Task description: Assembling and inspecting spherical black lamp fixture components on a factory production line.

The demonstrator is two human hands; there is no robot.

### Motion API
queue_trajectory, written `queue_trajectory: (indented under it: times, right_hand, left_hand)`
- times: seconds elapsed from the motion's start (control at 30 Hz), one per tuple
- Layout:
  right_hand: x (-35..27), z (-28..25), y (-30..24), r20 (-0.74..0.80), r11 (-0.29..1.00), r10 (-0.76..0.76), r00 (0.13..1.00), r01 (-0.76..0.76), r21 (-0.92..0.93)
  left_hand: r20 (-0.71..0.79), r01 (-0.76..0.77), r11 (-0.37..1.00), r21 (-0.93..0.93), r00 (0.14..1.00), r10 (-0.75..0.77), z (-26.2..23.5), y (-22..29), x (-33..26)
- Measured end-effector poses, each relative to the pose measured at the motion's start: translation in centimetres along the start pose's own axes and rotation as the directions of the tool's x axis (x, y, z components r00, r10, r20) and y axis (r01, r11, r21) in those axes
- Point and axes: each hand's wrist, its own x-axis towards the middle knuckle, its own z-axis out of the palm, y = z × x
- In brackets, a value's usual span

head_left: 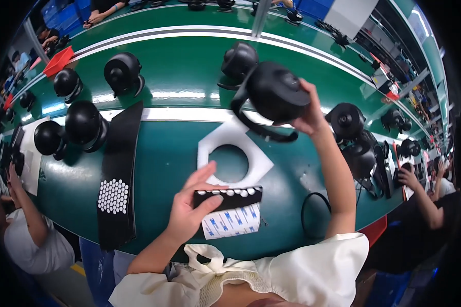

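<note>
My left hand point(185, 212) grips a folded black sheet point(246, 198) with white round pads along its upper edge. Its white backing paper point(231, 223), printed in blue, hangs down toward me. Raised at the far right of centre, my right hand point(312, 115) is closed around a rounded black housing point(274, 94) with a curved black bracket point(264, 132). Between the hands, a white foam block point(258, 162) with a round hole lies on the green bench. To the left are long black sheets point(120, 158) bearing a cluster of white round pads point(112, 196).
Similar black housings point(123, 74) stand on the green conveyor point(174, 66) and at the left. More black units point(346, 121) crowd the right, beside a looped black cable point(303, 215). Co-workers sit on both sides, one reaching in with a hand point(407, 176). A red bin point(59, 61) stands far left.
</note>
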Motion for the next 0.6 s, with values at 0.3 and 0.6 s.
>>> queue_trajectory:
  times: [0.3,0.6]
  right_hand:
    - [-2.6,4.7,3.5,0.016,0.785,0.538,0.843,-0.494,-0.374]
    - [-6.0,4.5,-0.7,-0.125,0.386,0.008,0.992,-0.118,-0.915]
  left_hand:
    - [0.179,0.246,0.969,-0.029,0.955,-0.237,0.5,3.2,-0.5]
    - [-0.059,0.134,0.958,-0.252,0.986,-0.153,1.6,3.2,-0.7]
